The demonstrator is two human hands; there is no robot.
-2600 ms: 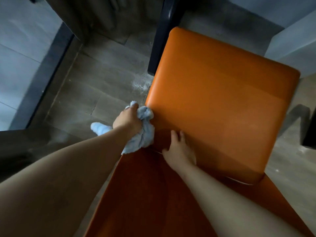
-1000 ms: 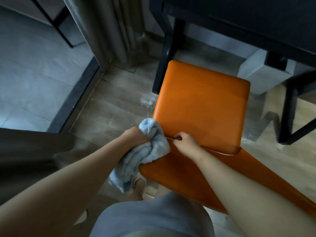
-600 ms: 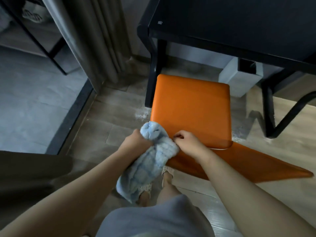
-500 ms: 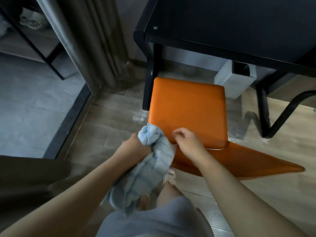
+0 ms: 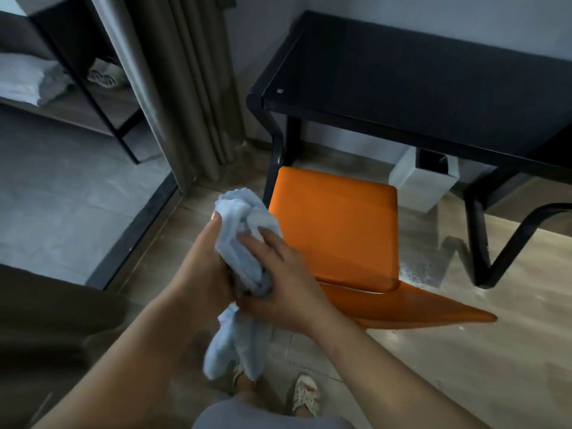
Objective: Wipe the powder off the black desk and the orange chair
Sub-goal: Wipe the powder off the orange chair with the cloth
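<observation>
The orange chair [image 5: 334, 224] stands on the floor, its seat partly tucked under the black desk [image 5: 418, 88]. A bunched light blue cloth [image 5: 244, 230] is held in the air in front of the chair's left edge. My left hand [image 5: 201, 267] grips the cloth from the left, thumb up along it. My right hand [image 5: 278, 274] wraps over the cloth from the right, fingers laid across it. The cloth's loose end hangs down below both hands. White powder [image 5: 418, 270] lies on the floor to the right of the chair.
A grey curtain [image 5: 192, 88] hangs at the left of the desk. A white box [image 5: 421, 181] sits under the desk. A dark shelf frame [image 5: 93, 88] with bedding stands at the far left. My feet in sandals [image 5: 305, 397] are on the wooden floor below.
I stood up and the view pulled back from the chair. My right hand left the chair seat and joined my left hand on the cloth, which lifted off the chair.
</observation>
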